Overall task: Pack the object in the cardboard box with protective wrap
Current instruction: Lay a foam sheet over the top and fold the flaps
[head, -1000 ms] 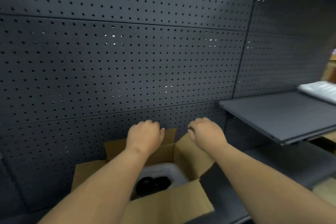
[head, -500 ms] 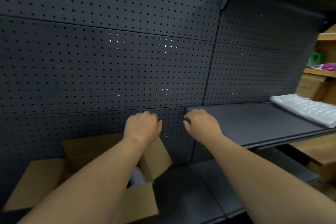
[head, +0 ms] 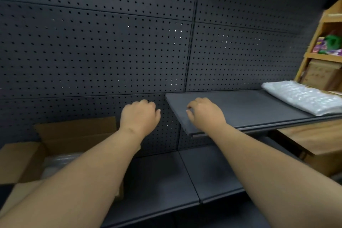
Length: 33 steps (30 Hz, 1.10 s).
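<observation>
Brown cardboard box (head: 74,133), flaps open, clear wrap (head: 59,161) inside; both hands' fingers loosely curled, empty.

Cardboard box (head: 74,133) left; bubble wrap (head: 303,98), seemingly folded, on right shelf (head: 240,109).

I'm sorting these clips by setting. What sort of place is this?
Probably a stockroom or shop packing area. Dark pegboard wall panels back dark metal shelves, a pack of bubble wrap lies on the upper shelf, and an open cardboard box stands at lower left.
</observation>
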Available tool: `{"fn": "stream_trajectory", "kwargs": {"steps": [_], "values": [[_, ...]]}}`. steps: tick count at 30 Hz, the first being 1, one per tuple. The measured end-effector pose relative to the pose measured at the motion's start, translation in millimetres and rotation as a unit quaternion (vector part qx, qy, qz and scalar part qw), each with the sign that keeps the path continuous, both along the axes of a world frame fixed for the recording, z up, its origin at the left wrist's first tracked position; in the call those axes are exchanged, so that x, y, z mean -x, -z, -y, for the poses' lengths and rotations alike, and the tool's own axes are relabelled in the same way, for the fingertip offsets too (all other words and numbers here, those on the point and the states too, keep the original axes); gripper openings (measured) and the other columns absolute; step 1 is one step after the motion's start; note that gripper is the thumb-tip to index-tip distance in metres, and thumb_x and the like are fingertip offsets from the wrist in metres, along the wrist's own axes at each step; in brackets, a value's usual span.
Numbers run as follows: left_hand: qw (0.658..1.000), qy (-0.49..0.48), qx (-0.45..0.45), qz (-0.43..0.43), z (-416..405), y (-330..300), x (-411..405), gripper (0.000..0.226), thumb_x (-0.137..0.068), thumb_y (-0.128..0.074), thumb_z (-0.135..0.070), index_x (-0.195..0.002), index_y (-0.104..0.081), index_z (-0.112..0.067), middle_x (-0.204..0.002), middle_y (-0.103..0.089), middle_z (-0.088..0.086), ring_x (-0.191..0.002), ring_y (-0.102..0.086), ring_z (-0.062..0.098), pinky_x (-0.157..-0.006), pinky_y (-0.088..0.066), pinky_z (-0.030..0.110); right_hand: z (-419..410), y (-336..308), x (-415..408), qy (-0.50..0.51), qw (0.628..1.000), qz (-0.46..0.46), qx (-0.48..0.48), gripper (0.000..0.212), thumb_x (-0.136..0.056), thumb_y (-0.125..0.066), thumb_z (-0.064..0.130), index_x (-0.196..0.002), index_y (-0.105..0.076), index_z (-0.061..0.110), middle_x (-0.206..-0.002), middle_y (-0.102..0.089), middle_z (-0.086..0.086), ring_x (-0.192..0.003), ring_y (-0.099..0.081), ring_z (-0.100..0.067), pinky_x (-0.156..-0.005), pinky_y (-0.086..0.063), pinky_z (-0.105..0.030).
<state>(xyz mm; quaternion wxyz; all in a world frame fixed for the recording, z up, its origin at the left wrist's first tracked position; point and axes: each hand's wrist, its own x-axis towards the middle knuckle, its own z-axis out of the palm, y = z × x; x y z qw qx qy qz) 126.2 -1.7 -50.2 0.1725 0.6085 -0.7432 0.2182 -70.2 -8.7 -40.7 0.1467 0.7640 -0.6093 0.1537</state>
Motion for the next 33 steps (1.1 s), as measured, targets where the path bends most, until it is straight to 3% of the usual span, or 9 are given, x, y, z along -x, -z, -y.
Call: {"fn": "stream_trajectory", "kwargs": {"steps": [18, 33], "values": [[0.999, 0.041, 0.012, 0.033, 35, -27, 81, 0.039, -0.1, -0.032, -0.037, -0.104, -0.061, -0.012, -0.101, -0.062, 0.007, -0.09, -0.061, 0.026, -0.067, -0.036, 0.032, 22, -14, 93, 0.071, 0.997, 0.017, 0.005, 0.034, -0.1, -0.04, 0.03, -0.124, -0.058, 0.014, -0.123, -0.058, -0.006, -0.116, -0.049, -0.024, -0.091, -0.045, -0.036], [1.0, 0.023, -0.011, 0.011, 91, -35, 261, 0.04, -0.1, -0.032, -0.037, -0.108, -0.061, -0.01, -0.106, -0.062, 0.009, -0.095, -0.06, 0.028, -0.076, -0.042, 0.034, 91, -17, 284, 0.095, 0.995, 0.01, 0.033, 0.032, -0.097, -0.046, 0.03, -0.117, -0.062, 0.011, -0.114, -0.062, -0.008, -0.108, -0.054, -0.027, -0.083, -0.048, -0.036]]}}
